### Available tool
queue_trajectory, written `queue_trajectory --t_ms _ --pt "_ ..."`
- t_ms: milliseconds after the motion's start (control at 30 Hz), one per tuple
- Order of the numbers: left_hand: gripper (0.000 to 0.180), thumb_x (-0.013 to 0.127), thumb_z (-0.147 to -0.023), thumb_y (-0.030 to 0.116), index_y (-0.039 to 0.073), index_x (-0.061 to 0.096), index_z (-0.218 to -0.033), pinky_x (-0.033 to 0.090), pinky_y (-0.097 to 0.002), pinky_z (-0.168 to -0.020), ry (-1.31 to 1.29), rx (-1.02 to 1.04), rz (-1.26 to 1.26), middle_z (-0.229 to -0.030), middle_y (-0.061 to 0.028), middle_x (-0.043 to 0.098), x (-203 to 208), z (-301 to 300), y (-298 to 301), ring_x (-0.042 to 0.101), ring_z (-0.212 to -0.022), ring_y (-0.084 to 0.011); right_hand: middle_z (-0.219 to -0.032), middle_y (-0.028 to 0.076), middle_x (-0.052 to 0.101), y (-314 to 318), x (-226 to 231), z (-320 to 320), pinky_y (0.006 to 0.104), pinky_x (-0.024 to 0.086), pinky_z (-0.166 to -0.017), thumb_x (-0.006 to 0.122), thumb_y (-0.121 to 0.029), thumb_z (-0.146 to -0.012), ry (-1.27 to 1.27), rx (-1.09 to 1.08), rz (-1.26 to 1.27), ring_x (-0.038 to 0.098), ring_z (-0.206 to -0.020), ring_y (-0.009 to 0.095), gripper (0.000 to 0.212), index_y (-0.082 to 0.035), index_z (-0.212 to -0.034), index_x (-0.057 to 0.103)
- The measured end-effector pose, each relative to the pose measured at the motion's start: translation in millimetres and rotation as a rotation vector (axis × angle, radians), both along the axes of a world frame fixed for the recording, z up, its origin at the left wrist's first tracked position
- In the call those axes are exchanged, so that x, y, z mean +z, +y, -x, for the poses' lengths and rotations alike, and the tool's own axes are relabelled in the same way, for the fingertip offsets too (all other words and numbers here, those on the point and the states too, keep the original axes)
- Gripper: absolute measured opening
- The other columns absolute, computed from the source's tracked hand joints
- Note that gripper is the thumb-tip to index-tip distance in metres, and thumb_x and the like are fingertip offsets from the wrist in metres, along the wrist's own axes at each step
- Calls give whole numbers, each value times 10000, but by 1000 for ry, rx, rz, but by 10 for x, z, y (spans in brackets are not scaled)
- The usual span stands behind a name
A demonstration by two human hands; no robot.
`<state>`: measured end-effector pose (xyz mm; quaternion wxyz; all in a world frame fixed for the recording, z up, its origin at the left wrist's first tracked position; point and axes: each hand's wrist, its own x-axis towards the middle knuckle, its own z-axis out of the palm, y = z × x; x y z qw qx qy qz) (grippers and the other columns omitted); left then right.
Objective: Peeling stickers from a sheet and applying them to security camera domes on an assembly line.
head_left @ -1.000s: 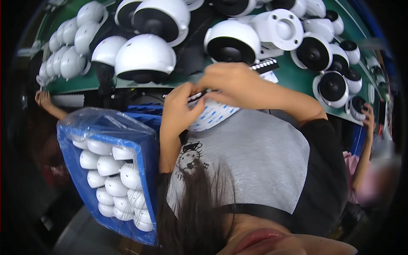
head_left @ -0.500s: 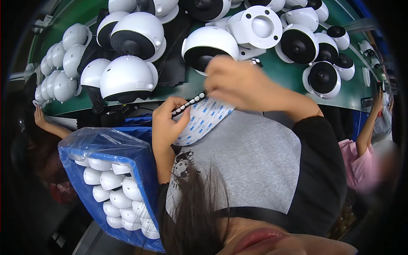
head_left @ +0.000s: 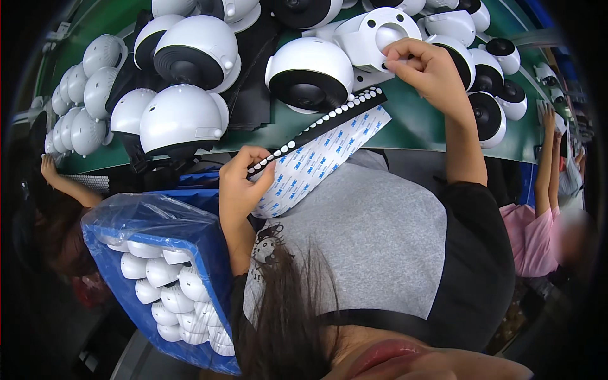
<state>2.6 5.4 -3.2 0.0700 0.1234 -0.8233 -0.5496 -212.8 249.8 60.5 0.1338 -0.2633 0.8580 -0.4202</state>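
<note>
My left hand (head_left: 246, 180) grips the lower end of a sheet of round stick-on pads (head_left: 316, 168). Its black edge carries a row of small white dots, and its folded white backing has blue print. The sheet slants up to the right, over the bench edge. My right hand (head_left: 430, 73) is at a white camera mount (head_left: 354, 47) with a round base. Thumb and index finger are pinched together at the base's lower rim, beside a dark round spot. Whatever lies between those fingertips is too small to make out. Other dark spots show around the base's rim.
White dome cameras with black fronts (head_left: 310, 73) crowd the green bench (head_left: 253, 140). Grey-white domes (head_left: 88, 133) are clustered at the far left. By my left side stands a blue plastic-wrapped box (head_left: 155, 209) of white domes. Other people's arms (head_left: 544, 164) reach in at both sides.
My right hand has moved right and away from the sheet to the mount's base. The sheet now lies more extended, its far end uncovered. My left hand keeps hold of it.
</note>
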Motion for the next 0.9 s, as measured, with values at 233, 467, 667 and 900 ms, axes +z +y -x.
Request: queue_trajectory --t_ms 233,467,667,900 --pt "140 646 -721 14 -16 560 -827 416 -215 -561 -13 -6 -27 -689 -73 608 -19 -15 -9 531 -592 -81 -454 -61 393 12 -54 18 184 234 -407 619 -126 -767 89 18 46 325 -411 6 120 -30 -839 623" --pt "143 650 -719 16 -14 563 -827 413 -216 -554 -15 -6 -37 -685 -68 604 -24 -12 -17 526 -587 -81 -436 -64 373 -10 -17 17 187 226 -403 616 -121 -769 56 5 27 309 -394 5 110 -31 -831 617" --pt "120 627 -721 -16 -28 558 -819 398 -188 -556 2 -4 -35 -663 -30 586 -46 -10 -17 502 -591 -46 -434 -64 373 -10 -16 11 187 226 -402 622 -125 -762 79 15 14 308 -388 8 106 -37 -821 619" --pt "142 653 -717 20 -14 565 -823 411 -219 -549 -11 -9 -45 -685 -73 602 -76 0 -46 533 -584 -90 -433 -65 365 -8 -35 28 187 233 -409 629 -122 -750 81 2 9 304 -393 14 100 -38 -803 616"
